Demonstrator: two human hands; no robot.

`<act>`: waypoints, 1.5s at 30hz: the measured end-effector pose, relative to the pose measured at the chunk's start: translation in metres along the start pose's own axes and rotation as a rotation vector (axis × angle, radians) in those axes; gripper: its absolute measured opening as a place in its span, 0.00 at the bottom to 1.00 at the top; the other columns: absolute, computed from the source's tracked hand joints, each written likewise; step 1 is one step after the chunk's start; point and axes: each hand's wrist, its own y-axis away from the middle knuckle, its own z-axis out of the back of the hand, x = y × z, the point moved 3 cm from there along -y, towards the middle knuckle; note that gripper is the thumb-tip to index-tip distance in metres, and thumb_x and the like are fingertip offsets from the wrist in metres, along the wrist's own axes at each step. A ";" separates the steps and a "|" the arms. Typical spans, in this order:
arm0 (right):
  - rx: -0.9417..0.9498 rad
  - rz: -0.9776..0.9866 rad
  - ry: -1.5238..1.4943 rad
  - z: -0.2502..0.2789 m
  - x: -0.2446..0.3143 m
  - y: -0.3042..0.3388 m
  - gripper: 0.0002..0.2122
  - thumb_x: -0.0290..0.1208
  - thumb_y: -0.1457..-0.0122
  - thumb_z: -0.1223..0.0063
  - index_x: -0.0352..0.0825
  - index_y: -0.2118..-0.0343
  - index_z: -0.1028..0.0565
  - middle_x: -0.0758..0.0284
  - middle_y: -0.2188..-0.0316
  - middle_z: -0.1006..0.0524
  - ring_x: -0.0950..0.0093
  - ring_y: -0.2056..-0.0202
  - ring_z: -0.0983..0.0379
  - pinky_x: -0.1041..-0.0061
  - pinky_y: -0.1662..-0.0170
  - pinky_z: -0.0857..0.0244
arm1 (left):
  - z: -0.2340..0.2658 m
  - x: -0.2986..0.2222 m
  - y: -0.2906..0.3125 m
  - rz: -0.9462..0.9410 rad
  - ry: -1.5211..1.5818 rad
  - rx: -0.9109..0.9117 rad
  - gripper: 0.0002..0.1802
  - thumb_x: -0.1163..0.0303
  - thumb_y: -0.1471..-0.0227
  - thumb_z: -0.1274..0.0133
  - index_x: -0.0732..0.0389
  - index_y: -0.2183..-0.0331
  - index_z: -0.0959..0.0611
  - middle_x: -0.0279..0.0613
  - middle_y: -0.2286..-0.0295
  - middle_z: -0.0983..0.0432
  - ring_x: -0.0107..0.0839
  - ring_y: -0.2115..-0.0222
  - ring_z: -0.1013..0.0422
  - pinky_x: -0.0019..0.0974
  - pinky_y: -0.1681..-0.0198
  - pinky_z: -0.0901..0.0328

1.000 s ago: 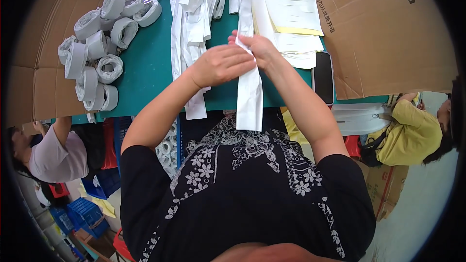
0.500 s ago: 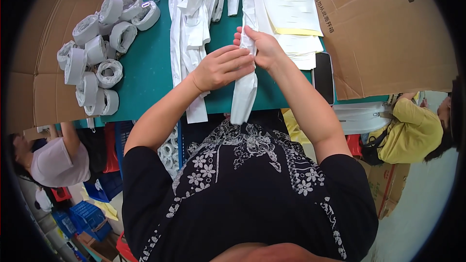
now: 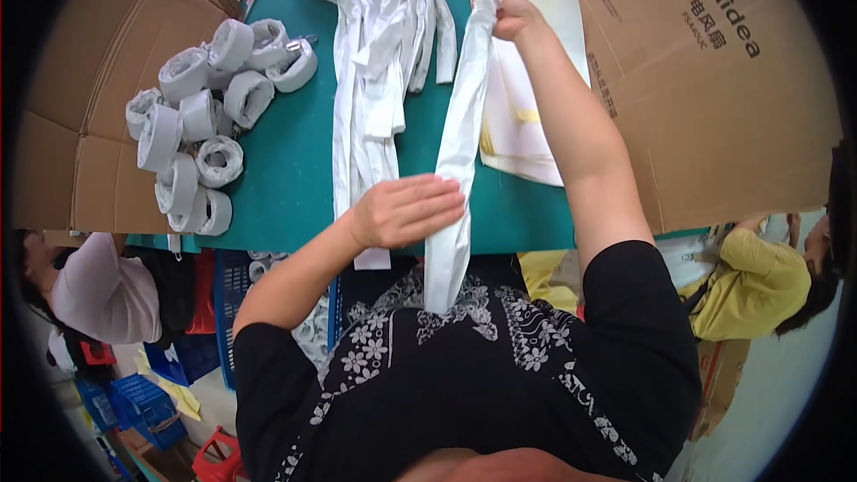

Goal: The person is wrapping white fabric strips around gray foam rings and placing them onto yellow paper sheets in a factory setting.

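Note:
A long, flat white strip (image 3: pixel 461 129), like folded cloth or film, runs from the far side of the green table down over its near edge. My right hand (image 3: pixel 507 14) is closed around the strip's far end, its thumb and fingers pinching it. Lower down, my left hand (image 3: pixel 406 211) lies with stretched fingers flat across the strip near the table edge, pressing or stroking it. To the left of the strip, a loose heap of similar white strips (image 3: pixel 379 54) stretches along the table.
Coiled white rolls (image 3: pixel 196 112) are piled at the left beside an opened cardboard box (image 3: pixel 98 71). White and yellow sheets (image 3: pixel 528 138) lie under my right forearm. A large cardboard panel (image 3: pixel 696 125) stands at right. Co-workers sit on both sides; blue baskets (image 3: pixel 232 303) are below.
My right hand has moved far up and away with the strip's end, drawing it out straight. My left hand has slid nearer to me along it. The sheets have shifted and cover the phone.

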 end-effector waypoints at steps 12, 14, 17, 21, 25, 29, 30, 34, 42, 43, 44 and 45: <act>-0.067 0.091 0.386 -0.030 0.192 -0.128 0.10 0.35 0.43 0.53 0.33 0.70 0.25 0.64 0.76 0.25 0.72 0.80 0.35 0.73 0.78 0.48 | -0.007 0.001 0.011 0.024 0.084 0.121 0.10 0.76 0.54 0.52 0.64 0.66 0.20 0.42 0.64 0.24 0.35 0.59 0.28 0.35 0.54 0.33; -0.236 0.224 0.503 0.001 0.212 -0.146 0.08 0.35 0.45 0.50 0.37 0.75 0.24 0.70 0.83 0.27 0.80 0.93 0.44 0.84 0.96 0.66 | -0.009 0.011 0.007 0.031 0.076 0.118 0.10 0.76 0.53 0.52 0.64 0.66 0.20 0.43 0.63 0.25 0.36 0.59 0.28 0.36 0.54 0.33; -0.525 0.460 0.623 0.065 0.224 -0.166 0.15 0.23 0.58 0.41 0.29 0.63 0.26 0.61 0.68 0.24 0.65 0.69 0.27 0.63 0.68 0.32 | -0.014 0.023 -0.003 0.038 0.112 0.138 0.11 0.76 0.52 0.53 0.65 0.65 0.21 0.45 0.63 0.25 0.37 0.59 0.28 0.37 0.54 0.33; -0.718 0.536 0.720 0.098 0.223 -0.178 0.16 0.23 0.56 0.42 0.30 0.61 0.27 0.59 0.68 0.25 0.61 0.68 0.28 0.60 0.65 0.34 | -0.026 0.025 0.003 0.061 0.094 0.185 0.12 0.76 0.52 0.54 0.65 0.63 0.23 0.46 0.62 0.26 0.38 0.59 0.29 0.37 0.53 0.33; -0.526 0.458 0.624 0.072 0.234 -0.163 0.15 0.23 0.53 0.44 0.30 0.60 0.29 0.58 0.66 0.25 0.62 0.67 0.26 0.62 0.61 0.32 | -0.026 0.021 0.017 0.094 0.096 0.227 0.12 0.76 0.52 0.54 0.65 0.63 0.23 0.46 0.62 0.26 0.38 0.58 0.29 0.37 0.53 0.34; -0.390 0.413 0.539 0.044 0.259 -0.154 0.11 0.20 0.54 0.43 0.29 0.66 0.27 0.60 0.69 0.24 0.68 0.71 0.25 0.69 0.66 0.28 | -0.021 0.014 0.030 0.125 0.141 0.329 0.13 0.74 0.51 0.56 0.64 0.62 0.22 0.46 0.61 0.26 0.37 0.57 0.30 0.37 0.51 0.35; -0.322 0.389 0.491 0.027 0.254 -0.145 0.10 0.21 0.53 0.43 0.30 0.66 0.27 0.61 0.68 0.24 0.71 0.71 0.25 0.70 0.66 0.28 | -0.022 0.008 0.037 0.142 0.151 0.355 0.13 0.74 0.51 0.56 0.64 0.62 0.22 0.46 0.61 0.26 0.36 0.57 0.30 0.36 0.51 0.35; -0.270 0.361 0.483 0.025 0.264 -0.156 0.09 0.21 0.51 0.45 0.30 0.66 0.27 0.62 0.69 0.23 0.70 0.72 0.25 0.71 0.65 0.28 | -0.019 -0.003 0.043 0.187 0.147 0.346 0.14 0.73 0.51 0.55 0.64 0.61 0.22 0.46 0.60 0.26 0.36 0.56 0.30 0.36 0.51 0.35; -0.412 0.761 0.737 0.023 0.212 -0.173 0.20 0.30 0.43 0.54 0.31 0.48 0.39 0.55 0.53 0.32 0.67 0.50 0.37 0.66 0.49 0.41 | -0.038 0.011 0.034 0.257 0.030 0.393 0.16 0.73 0.54 0.55 0.63 0.60 0.23 0.43 0.60 0.27 0.36 0.58 0.30 0.36 0.53 0.34; -0.432 0.760 0.738 0.024 0.213 -0.156 0.20 0.30 0.43 0.54 0.31 0.48 0.39 0.55 0.53 0.32 0.67 0.50 0.37 0.66 0.49 0.41 | -0.041 0.017 0.027 0.286 0.056 0.365 0.16 0.73 0.54 0.56 0.62 0.60 0.23 0.44 0.60 0.27 0.37 0.58 0.30 0.36 0.53 0.34; -0.367 0.697 0.938 0.025 0.209 -0.145 0.21 0.35 0.43 0.53 0.31 0.49 0.37 0.57 0.53 0.31 0.68 0.50 0.36 0.68 0.51 0.41 | -0.044 0.025 0.021 0.323 0.084 0.303 0.15 0.74 0.55 0.54 0.62 0.61 0.23 0.44 0.60 0.27 0.37 0.58 0.30 0.36 0.54 0.34; -0.303 0.621 1.133 0.028 0.206 -0.131 0.22 0.40 0.44 0.53 0.31 0.50 0.35 0.58 0.53 0.31 0.68 0.51 0.36 0.70 0.52 0.40 | -0.047 0.035 0.017 0.369 0.117 0.227 0.15 0.76 0.56 0.53 0.62 0.62 0.22 0.44 0.60 0.27 0.38 0.58 0.30 0.37 0.54 0.34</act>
